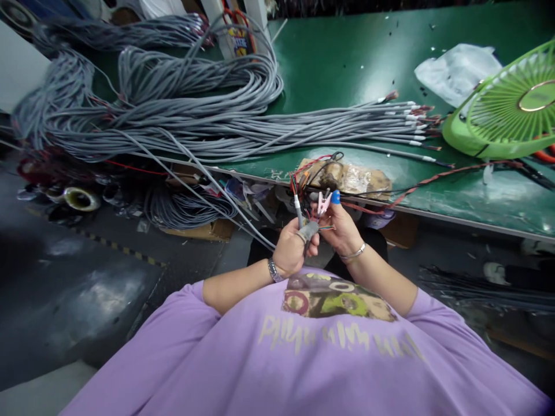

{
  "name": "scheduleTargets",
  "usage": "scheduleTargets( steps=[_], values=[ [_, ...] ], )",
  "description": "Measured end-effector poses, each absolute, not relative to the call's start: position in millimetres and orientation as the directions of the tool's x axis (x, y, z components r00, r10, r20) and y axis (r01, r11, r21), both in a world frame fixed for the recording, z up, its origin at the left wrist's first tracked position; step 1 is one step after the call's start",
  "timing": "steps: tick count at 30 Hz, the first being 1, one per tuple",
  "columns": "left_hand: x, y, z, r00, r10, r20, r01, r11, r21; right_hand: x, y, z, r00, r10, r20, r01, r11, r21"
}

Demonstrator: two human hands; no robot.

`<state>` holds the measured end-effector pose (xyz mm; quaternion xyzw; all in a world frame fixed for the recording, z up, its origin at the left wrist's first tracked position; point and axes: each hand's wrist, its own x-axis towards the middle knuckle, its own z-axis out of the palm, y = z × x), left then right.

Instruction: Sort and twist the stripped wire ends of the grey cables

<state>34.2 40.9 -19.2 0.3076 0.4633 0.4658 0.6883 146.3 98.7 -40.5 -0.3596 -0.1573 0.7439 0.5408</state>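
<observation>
Left hand (291,249) closed in a fist-like grip around a grey cable (299,216), thumb wrapped in a grey finger cot and pressed on top; cable end sticks up out of the fist, white sleeve and thin coloured wires fanning above it. Right hand (342,228) has its grip pinched together on a small pink clip (323,202), blue cot on one fingertip (335,197); whether the clip bites onto the wires cannot be told, too small. Both hands meet just in front of the table edge (390,211), close to the chest, touching or nearly so.

Writing: pale lettering across the purple shirt (303,358) is seen upside down and warped, not readable. Yellow label at the top near the cable pile, blurred, unreadable.

Pose: both forearms bent inward from the sides, wrists raised, left wrist with a metal watch (273,270), right wrist with a thin bracelet (353,253).

On the green table: big bundle of grey cables (182,110) with stripped ends pointing right, a brown taped patch (351,176) at the edge just above the hands, a red-black twisted wire (433,179) running right, a green fan (507,107), a crumpled plastic bag (455,69).
</observation>
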Motion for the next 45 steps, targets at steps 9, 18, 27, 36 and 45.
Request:
scheduleTargets(
  steps=[9,18,27,36,45],
  values=[
    [34.5,38.3,-21.2,0.154,0.917,-0.369,-0.313,0.400,0.862,146.9,99.2,-37.7,-0.160,0.897,-0.412,-0.716,-0.393,-0.578],
    [33.8,35.3,-16.8,0.165,0.918,-0.360,-0.323,0.395,0.860,148.9,95.0,-40.3,-0.243,0.912,-0.330,-0.674,-0.403,-0.619],
    [24.7,26.7,-21.9,0.163,0.924,-0.345,-0.219,0.375,0.901,186.9,88.5,-50.4,-0.521,0.811,-0.267,-0.423,-0.517,-0.744],
    [19.9,24.5,-29.6,0.196,0.926,-0.322,-0.086,0.343,0.935,202.0,88.2,-31.3,-0.547,0.816,-0.186,-0.079,-0.272,-0.959],
    [16.7,24.1,-27.1,0.279,0.889,-0.364,-0.029,0.386,0.922,188.5,87.4,-25.3,-0.578,0.803,-0.146,-0.072,-0.228,-0.971]
  ],
)
